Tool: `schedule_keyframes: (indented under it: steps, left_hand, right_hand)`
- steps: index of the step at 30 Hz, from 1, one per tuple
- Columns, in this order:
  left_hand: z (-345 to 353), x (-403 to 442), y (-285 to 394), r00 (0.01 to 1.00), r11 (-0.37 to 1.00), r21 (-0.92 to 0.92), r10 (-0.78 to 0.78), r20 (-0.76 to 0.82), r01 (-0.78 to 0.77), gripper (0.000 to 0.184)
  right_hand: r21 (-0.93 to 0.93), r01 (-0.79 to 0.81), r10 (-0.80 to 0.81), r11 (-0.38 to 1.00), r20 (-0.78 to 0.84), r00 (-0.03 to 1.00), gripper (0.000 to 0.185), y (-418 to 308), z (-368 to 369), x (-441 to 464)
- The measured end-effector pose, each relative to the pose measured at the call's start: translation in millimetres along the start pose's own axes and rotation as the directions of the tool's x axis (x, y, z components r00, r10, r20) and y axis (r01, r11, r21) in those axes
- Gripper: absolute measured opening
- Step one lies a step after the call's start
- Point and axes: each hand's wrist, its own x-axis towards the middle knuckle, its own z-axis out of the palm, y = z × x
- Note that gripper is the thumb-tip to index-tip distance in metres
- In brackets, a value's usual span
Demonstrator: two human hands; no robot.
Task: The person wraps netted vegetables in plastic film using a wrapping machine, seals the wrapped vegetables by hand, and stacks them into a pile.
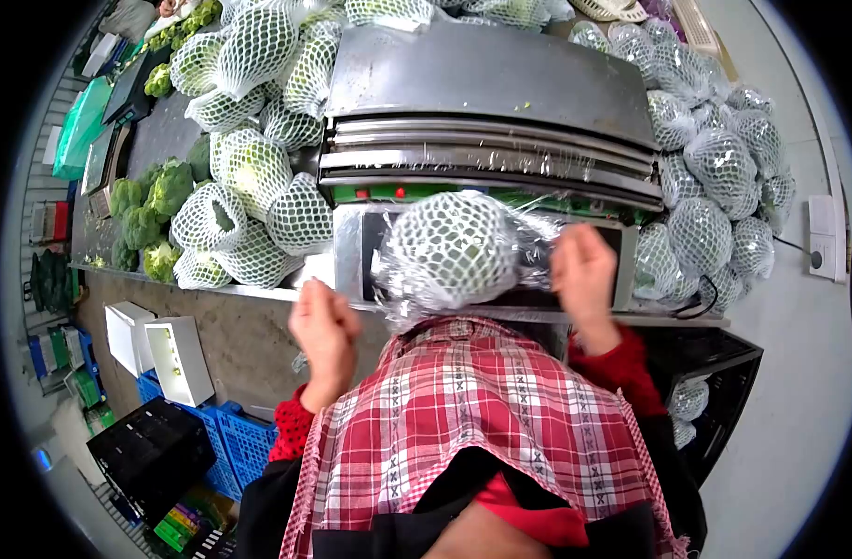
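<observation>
A vegetable in white foam netting [454,247] lies on clear plastic film over the wrapping machine's front plate [349,252], close to the checked apron. My right hand [584,275] is closed at the right of the netted vegetable, with its fingers by the gathered film [535,247]; whether it grips the film is hard to make out. My left hand [325,326] is at the lower left of the plate, apart from the netted vegetable. Its fingers are curled together, and anything in them is too small to tell.
Netted vegetables [251,168] are piled at the left beside bare broccoli [170,186]. Film-wrapped netted ones [721,158] are heaped at the right. Metal rollers [491,144] lie beyond the plate. Blue crates [244,443], a black crate [151,456] and a white foam box [179,359] are at the lower left.
</observation>
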Motion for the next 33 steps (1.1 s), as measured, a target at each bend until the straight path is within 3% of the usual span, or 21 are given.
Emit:
schedule_keyframes:
  steps: [1,2,3,4,5,6,8,9,11,13,14,18,21,22,23,25,27,29,31,33]
  left_hand:
    - [-10.9,-0.1,15.1,0.996,0.997,-0.082,-0.002,-0.087,-0.005,0.034]
    - [-23.9,-0.5,26.7,0.996,0.999,-0.033,0.014,-0.084,-0.017,0.034]
    - [-33.5,-4.5,29.4,0.995,1.0,0.006,0.026,-0.092,-0.026,0.035]
    - [-36.7,-3.2,17.3,0.99,0.995,0.103,0.001,-0.138,0.013,0.036]
    - [-34.9,-8.9,5.6,0.997,0.97,0.233,-0.055,-0.051,0.065,0.036]
    - [-29.0,-14.5,-7.2,0.976,0.945,0.324,-0.033,0.213,-0.039,0.032]
    - [-17.3,-24.9,-33.0,0.894,0.954,0.287,-0.199,0.401,0.084,0.015]
    - [-13.3,-26.4,-42.2,0.859,0.964,0.221,-0.237,0.454,0.149,0.018]
    - [-12.1,-25.9,-53.3,0.846,0.907,0.415,-0.28,0.454,0.077,0.025]
    - [-8.6,-32.2,-63.4,0.781,0.923,0.314,-0.361,0.51,0.222,0.03]
    - [-11.4,-29.2,-71.9,0.751,0.914,0.386,-0.343,0.565,0.127,0.03]
    - [8.1,-34.3,-61.0,0.818,0.961,0.237,-0.25,0.518,0.143,0.023]
    - [9.5,-37.9,-62.1,0.753,0.932,0.297,-0.346,0.56,0.207,0.018]
    - [12.9,-39.2,-64.9,0.788,0.949,0.298,-0.261,0.557,0.104,0.013]
    - [14.4,-38.5,-63.9,0.788,0.949,0.296,-0.261,0.558,0.105,0.013]
    - [17.8,-37.2,-59.2,0.894,0.974,0.222,-0.058,0.444,-0.047,0.009]
    - [2.1,-34.7,-54.5,0.949,0.98,0.179,0.026,0.313,-0.086,0.012]
    - [-12.2,-24.8,-41.0,0.989,0.998,0.055,-0.032,0.147,0.024,0.017]
    - [-9.1,-20.5,-25.6,0.982,0.98,-0.055,-0.189,0.025,0.19,0.022]
    - [-0.3,-16.0,-24.3,0.988,0.983,-0.102,-0.154,-0.004,0.153,0.023]
  right_hand:
    - [0.134,-0.129,0.126,0.983,0.032,0.992,0.018,-6.2,-16.6,2.8]
    - [0.139,-0.223,0.22,0.965,0.037,0.975,0.021,-10.4,-30.8,-0.9]
    - [0.168,-0.254,0.245,0.952,0.075,0.967,0.022,-13.6,-36.4,-4.4]
    - [0.125,-0.25,0.252,0.96,0.004,0.968,0.023,-17.3,-30.8,-8.1]
    - [0.084,-0.247,0.253,0.965,-0.07,0.965,0.025,-18.2,-23.3,-10.2]
    - [0.297,-0.285,0.296,0.911,0.01,0.955,0.025,-11.1,-28.5,-7.9]
    - [0.347,-0.28,0.306,0.895,-0.022,0.952,0.024,-6.4,-25.0,-9.8]
    - [0.404,-0.272,0.317,0.873,-0.048,0.947,0.024,-4.4,-23.0,-11.4]
    - [0.462,-0.301,0.368,0.834,-0.061,0.928,0.023,-2.1,-23.2,-10.0]
    - [0.624,-0.311,0.378,0.717,0.026,0.925,0.023,5.8,-26.7,-7.9]
    - [0.635,-0.299,0.36,0.713,0.034,0.932,0.022,6.5,-25.4,-8.8]
    - [0.618,-0.269,0.346,0.739,-0.006,0.938,0.022,4.1,-22.1,-10.3]
    - [0.63,-0.246,0.334,0.737,-0.023,0.942,0.022,2.4,-18.0,-15.1]
    - [0.628,-0.246,0.336,0.738,-0.026,0.941,0.022,0.4,-15.1,-17.2]
    - [0.621,-0.236,0.344,0.748,-0.057,0.937,0.022,-2.5,-11.3,-18.2]
    - [0.613,-0.224,0.348,0.757,-0.089,0.933,0.022,-4.0,-11.5,-20.1]
    - [0.647,-0.228,0.342,0.728,-0.054,0.938,0.021,-1.1,-18.2,-20.8]
    - [0.646,-0.252,0.376,0.721,-0.059,0.925,0.021,4.3,-23.9,-20.5]
    - [0.648,-0.284,0.414,0.707,-0.055,0.908,0.021,11.3,-18.4,-23.4]
    - [0.629,-0.367,0.445,0.685,0.037,0.895,0.021,14.0,-4.8,-28.0]
